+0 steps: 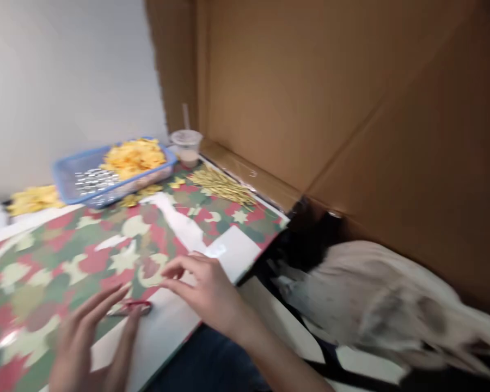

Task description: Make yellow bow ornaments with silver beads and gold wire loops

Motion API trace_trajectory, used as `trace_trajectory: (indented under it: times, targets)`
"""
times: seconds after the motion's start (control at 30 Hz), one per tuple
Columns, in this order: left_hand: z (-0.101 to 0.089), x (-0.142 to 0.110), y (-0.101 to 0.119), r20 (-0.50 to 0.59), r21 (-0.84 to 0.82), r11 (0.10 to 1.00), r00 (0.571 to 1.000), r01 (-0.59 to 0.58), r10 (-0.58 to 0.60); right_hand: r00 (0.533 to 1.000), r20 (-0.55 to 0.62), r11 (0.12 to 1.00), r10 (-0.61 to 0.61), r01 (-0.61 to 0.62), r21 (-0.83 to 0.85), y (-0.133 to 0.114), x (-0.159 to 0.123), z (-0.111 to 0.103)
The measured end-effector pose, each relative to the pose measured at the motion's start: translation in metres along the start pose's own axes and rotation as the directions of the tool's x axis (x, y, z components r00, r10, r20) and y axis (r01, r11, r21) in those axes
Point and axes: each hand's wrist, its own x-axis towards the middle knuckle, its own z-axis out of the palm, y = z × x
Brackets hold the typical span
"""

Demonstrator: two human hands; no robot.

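Observation:
My left hand (100, 337) is at the lower left, fingers and thumb apart. A small red-and-dark object (136, 306) lies by its thumb, too blurred to name and partly covered by the hand. My right hand (206, 288) hovers over the table's near edge, fingers bent and thumb a little apart from the forefinger, with nothing visible between them. Under and beside both hands are white sheets (163, 321) on a camouflage-patterned table cover (81, 261). Another white piece (237, 253) lies just beyond my right hand.
At the back stands a blue basket (65, 188) holding yellow pieces (134, 158) and small silvery pieces (93, 181). More yellow pieces (35, 198) lie to its left. A plastic cup with a straw (187, 147), thin yellowish strips (222, 185), a cardboard wall (330, 98) and pale cloth (375, 299) are rightward.

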Motion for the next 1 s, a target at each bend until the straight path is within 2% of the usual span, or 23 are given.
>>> trace_trajectory:
  times: [0.1, 0.17, 0.33, 0.5, 0.6, 0.7, 0.77, 0.87, 0.93, 0.97, 1.0]
  targets:
    - [-0.012, -0.001, 0.011, 0.021, 0.215, 0.966, 0.990, -0.143, 0.142, 0.999, 0.043, 0.995, 0.034, -0.038, 0.093, -0.004, -0.009, 0.009]
    - [-0.018, -0.005, 0.013, 0.057, 0.274, 0.950, 0.989, -0.150, 0.140, 0.996, 0.088, 0.992, 0.033, -0.043, 0.116, -0.006, -0.014, 0.015]
    - [-0.029, -0.019, 0.011, 0.038, 0.300, 0.946, 0.992, -0.124, 0.118, 0.987, 0.160, 0.996, 0.003, -0.018, 0.092, -0.013, -0.024, 0.031]
    - [-0.041, -0.034, -0.001, 0.015, 0.414, 0.883, 0.972, -0.221, 0.236, 0.974, 0.223, 1.000, -0.025, 0.022, 0.016, -0.014, -0.029, 0.044]
    - [-0.050, -0.043, -0.013, 0.098, 0.469, 0.827, 0.949, -0.310, 0.301, 0.973, 0.226, 0.998, -0.054, 0.061, -0.024, -0.015, -0.032, 0.050]
    - [-0.054, -0.047, -0.019, 0.170, 0.482, 0.767, 0.904, -0.424, 0.392, 0.968, 0.235, 0.995, -0.089, 0.095, -0.017, -0.016, -0.034, 0.052]
    - [-0.053, -0.047, -0.018, 0.096, 0.464, 0.793, 0.912, -0.395, 0.398, 0.963, 0.249, 0.994, -0.105, 0.109, -0.006, -0.018, -0.034, 0.051]
    - [-0.047, -0.048, -0.010, -0.085, 0.299, 0.932, 0.967, -0.206, 0.241, 0.936, 0.330, 0.992, -0.123, 0.120, 0.029, -0.020, -0.032, 0.049]
    - [-0.043, -0.051, -0.005, -0.129, 0.082, 0.997, 0.991, -0.014, 0.024, 0.884, 0.449, 0.991, -0.130, 0.102, 0.086, -0.020, -0.030, 0.051]
    - [-0.042, -0.053, -0.003, -0.131, -0.040, 0.993, 0.984, 0.114, -0.118, 0.848, 0.515, 0.990, -0.126, 0.075, 0.119, -0.020, -0.030, 0.054]
    - [-0.041, -0.055, -0.001, -0.129, -0.166, 0.954, 0.954, 0.248, -0.271, 0.808, 0.577, 0.988, -0.117, 0.037, 0.148, -0.020, -0.030, 0.057]
